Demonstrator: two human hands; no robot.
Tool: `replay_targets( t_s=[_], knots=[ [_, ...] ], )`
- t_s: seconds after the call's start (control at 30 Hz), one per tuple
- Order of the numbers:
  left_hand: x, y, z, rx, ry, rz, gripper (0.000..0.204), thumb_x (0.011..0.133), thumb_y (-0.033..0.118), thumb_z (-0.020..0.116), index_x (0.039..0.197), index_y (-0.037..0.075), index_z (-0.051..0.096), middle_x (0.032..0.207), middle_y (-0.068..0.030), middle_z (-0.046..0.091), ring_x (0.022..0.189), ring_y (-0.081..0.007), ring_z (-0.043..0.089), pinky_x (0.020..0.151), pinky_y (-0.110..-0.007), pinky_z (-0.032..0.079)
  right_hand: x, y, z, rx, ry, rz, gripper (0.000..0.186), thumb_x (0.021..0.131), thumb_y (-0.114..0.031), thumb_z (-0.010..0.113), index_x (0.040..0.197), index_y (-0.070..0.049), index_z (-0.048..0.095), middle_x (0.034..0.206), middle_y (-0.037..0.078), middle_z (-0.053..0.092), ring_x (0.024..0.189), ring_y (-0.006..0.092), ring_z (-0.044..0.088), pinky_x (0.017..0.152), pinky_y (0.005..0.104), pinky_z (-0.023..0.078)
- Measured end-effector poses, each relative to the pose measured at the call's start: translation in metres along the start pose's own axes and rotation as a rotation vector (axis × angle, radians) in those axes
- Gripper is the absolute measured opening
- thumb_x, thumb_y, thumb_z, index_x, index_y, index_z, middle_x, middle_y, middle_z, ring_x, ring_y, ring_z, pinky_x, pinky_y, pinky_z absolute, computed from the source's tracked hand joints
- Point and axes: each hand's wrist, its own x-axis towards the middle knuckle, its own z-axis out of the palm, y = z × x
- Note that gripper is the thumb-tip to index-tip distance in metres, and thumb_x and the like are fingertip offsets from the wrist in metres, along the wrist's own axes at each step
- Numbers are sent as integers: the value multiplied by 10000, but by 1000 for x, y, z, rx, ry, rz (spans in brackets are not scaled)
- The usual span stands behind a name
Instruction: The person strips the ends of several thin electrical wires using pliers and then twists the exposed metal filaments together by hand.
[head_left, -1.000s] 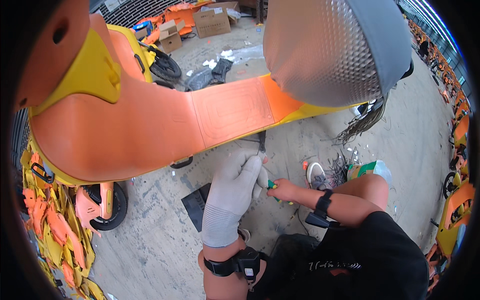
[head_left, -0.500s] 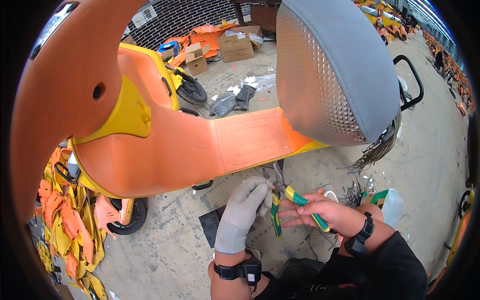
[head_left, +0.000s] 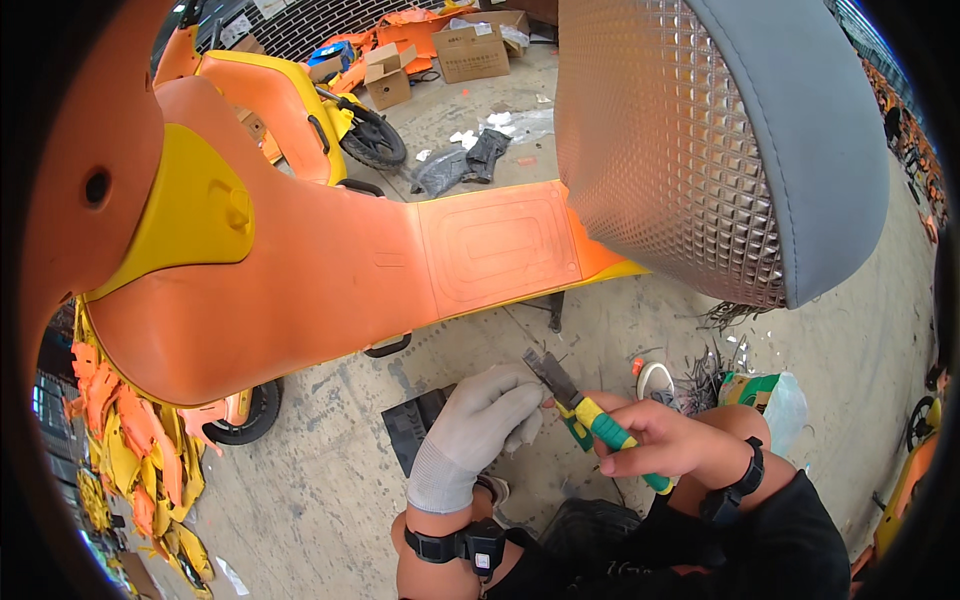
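My right hand (head_left: pixel 650 432), bare, is wrapped round a pair of pliers (head_left: pixel 600 424) with green and yellow handles. Their dark metal jaws point up and to the left. Beside the jaws is my left hand (head_left: pixel 487 408) in a grey knit glove, its fingers closed and pressed together. Whatever it pinches is too small to make out. Just beyond both hands stands an orange and yellow scooter (head_left: pixel 330 265). Its flat footboard (head_left: pixel 500 245) is nearest my hands, and a grey padded seat (head_left: pixel 810 150) with a shiny textured side rises at the right.
Orange and yellow body panels (head_left: pixel 140 440) are heaped at the left. A black flat piece (head_left: pixel 408 428) lies by my left wrist. Dark cable ties or wires (head_left: pixel 705 378) and a green and white bag (head_left: pixel 765 400) sit at the right. Cardboard boxes (head_left: pixel 472 52) stand at the back.
The handles of the pliers have come together from a wide spread, and my right fingers have curled round them. My view has shifted, with the scooter now larger and further left.
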Motion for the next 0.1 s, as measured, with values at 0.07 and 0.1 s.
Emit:
replay_targets(
  t_s=[0.07, 0.1],
  knots=[
    [2, 2, 1, 33, 0, -21, 229, 966, 178, 535, 898, -4, 656, 637, -22, 547, 556, -89, 490, 518, -234, 388, 2, 0, 0, -67, 33, -45, 99, 904, -110, 681, 894, -30, 625, 1535, 146, 366, 1414, 236, 347, 1078, 325, 313],
    [3, 3, 0, 33, -19, -17, 225, 965, 181, 536, 913, -1, 659, 659, -35, 555, 562, -90, 495, 517, -236, 386, 3, -1, 1, -103, 49, -69, 96, 908, -112, 678, 893, -33, 625, 1535, 139, 371, 1420, 246, 340, 1081, 323, 308]
  ],
)
